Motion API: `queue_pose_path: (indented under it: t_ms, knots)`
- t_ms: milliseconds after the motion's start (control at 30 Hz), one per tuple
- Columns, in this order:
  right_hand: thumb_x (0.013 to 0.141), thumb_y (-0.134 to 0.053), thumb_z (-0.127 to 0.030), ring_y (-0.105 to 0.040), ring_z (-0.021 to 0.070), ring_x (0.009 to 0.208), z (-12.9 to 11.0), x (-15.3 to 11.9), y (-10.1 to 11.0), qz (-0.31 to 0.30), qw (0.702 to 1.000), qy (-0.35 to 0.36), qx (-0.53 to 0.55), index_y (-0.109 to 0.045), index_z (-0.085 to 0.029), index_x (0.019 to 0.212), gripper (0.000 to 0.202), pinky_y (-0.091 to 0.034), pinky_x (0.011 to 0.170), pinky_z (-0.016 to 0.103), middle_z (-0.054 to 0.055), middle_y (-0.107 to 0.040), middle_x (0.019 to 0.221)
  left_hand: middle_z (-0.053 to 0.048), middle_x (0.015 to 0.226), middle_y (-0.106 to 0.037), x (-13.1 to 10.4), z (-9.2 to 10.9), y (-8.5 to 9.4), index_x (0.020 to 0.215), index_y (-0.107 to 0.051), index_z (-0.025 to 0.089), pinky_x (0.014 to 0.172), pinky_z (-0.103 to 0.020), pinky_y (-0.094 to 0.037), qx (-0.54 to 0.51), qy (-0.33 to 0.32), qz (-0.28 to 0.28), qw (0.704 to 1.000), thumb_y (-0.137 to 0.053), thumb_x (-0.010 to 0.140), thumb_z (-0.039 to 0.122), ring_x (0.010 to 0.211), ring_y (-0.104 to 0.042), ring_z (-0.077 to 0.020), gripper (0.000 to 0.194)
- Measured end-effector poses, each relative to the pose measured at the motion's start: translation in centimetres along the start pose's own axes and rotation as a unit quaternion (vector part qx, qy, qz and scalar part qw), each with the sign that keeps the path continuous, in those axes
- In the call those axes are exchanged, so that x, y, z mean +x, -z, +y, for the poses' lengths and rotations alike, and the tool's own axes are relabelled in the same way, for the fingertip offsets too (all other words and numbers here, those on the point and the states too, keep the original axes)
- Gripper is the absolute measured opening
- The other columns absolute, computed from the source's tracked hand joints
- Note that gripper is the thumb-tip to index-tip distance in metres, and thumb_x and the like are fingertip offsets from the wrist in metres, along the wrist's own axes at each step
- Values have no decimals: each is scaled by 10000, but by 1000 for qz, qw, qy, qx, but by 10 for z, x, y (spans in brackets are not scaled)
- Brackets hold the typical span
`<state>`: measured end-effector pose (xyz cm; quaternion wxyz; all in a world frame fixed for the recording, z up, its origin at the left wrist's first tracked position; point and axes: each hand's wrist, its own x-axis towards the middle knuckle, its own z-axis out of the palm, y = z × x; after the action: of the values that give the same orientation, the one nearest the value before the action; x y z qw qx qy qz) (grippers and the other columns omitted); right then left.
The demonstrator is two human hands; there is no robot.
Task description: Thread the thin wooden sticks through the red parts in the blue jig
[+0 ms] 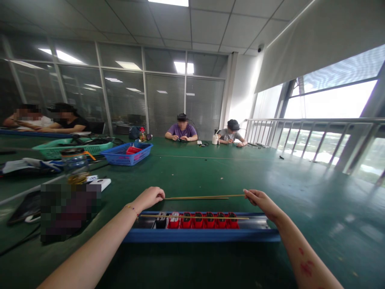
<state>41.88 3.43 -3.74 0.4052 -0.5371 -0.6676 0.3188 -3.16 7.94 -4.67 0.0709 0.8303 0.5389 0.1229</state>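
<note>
Beyond the blue tray, my left hand (155, 194) is closed at the left end of thin, straw-coloured sticks (197, 197). My right hand (255, 198) pinches the right end of the longer stick. A shorter one ends free between the hands. The long blue tray (200, 236) has a metallic inside and holds a row of small red boxes (198, 224) with dark contents. At the row's left end is a black box (161, 223) with pale contents. Another thin stick (192, 217) lies lengthwise over the boxes.
The green table (186, 176) carries a blue basket (128, 158), a green basket (72, 150), a lidded glass jar (75, 166) and a white device (104, 184) to the left. Two people sit across the table, with others at the far left. A railing (315, 120) runs along the right-hand windows.
</note>
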Motion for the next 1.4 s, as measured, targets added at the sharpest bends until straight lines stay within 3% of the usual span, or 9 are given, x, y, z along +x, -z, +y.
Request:
queue_pose_path:
  t_ms: [133, 267, 400, 600, 767, 967, 1100, 1233, 1400]
  knots:
    - [746, -419, -561, -275, 75, 434, 5, 7, -10, -11, 993, 8, -119, -602, -140, 671, 465, -217, 424, 199, -61, -311, 456, 11, 829, -646, 1, -2, -2, 789, -637, 232, 692, -200, -395, -6, -6, -4, 1000, -474, 737, 237, 763, -582, -126, 171]
    - [725, -458, -544, -376, 91, 461, 0, 16, -22, -23, 965, 56, -254, -630, -164, 657, 423, -242, 443, 203, -31, -454, 480, 5, 858, -641, 2, -2, -3, 807, -633, 226, 710, -202, -402, -12, -7, -9, 1000, -474, 741, 244, 783, -580, -128, 173]
    - [712, -517, -483, -532, 137, 601, -11, 25, -38, -68, 928, 77, -359, -638, -207, 705, 302, -321, 525, 209, 5, -619, 644, -6, 868, -634, 3, -2, -3, 815, -630, 219, 695, -204, -414, -12, 1, -12, 1000, -464, 751, 250, 777, -579, -128, 181]
    - [690, -562, -436, -564, 207, 822, -21, 40, -61, -109, 873, 89, -468, -638, -230, 732, 224, -370, 659, 256, 34, -634, 869, -16, 864, -629, 2, 0, -3, 804, -633, 219, 687, -213, -401, -2, 9, -2, 1000, -438, 772, 311, 777, -571, -138, 217]
    - [681, -577, -416, -573, 216, 782, -16, 51, -67, -119, 874, 83, -464, -638, -207, 698, 219, -382, 638, 263, 52, -641, 814, -11, 825, -638, -2, 2, 1, 777, -637, 230, 689, -221, -379, 3, 9, 8, 1000, -430, 770, 373, 764, -569, -149, 251]
    - [723, -543, -398, -575, 149, 716, -2, 53, -63, -116, 892, 92, -427, -617, -208, 750, 206, -387, 593, 207, 19, -642, 795, -5, 830, -641, -9, 13, 18, 801, -622, 225, 658, -209, -369, -10, 2, 19, 1000, -390, 786, 400, 739, -567, -139, 292]
    - [729, -544, -337, -573, 131, 693, 3, 51, -62, -112, 902, 96, -405, -609, -212, 796, 156, -390, 593, 192, 1, -645, 756, -8, 756, -645, -19, 36, 52, 780, -630, 207, 587, -207, -360, -32, 4, -48, 998, -414, 754, 454, 666, -564, -142, 329]
    - [737, -528, -305, -565, 133, 714, 2, 48, -62, -111, 906, 108, -395, -630, -230, 815, 149, -391, 620, 198, 6, -636, 787, 20, 738, -640, -43, 66, 85, 791, -635, 239, 535, -192, -346, -52, -11, -109, 993, -474, 709, 466, 647, -560, -131, 290]
    - [732, -518, -277, -558, 136, 717, 1, 47, -63, -108, 907, 114, -390, -645, -229, 819, 161, -394, 637, 207, 17, -624, 799, 36, 751, -630, -69, 92, 91, 726, -635, 263, 543, -196, -345, 3, -7, -115, 993, -615, 565, 274, 714, -558, -152, 163]
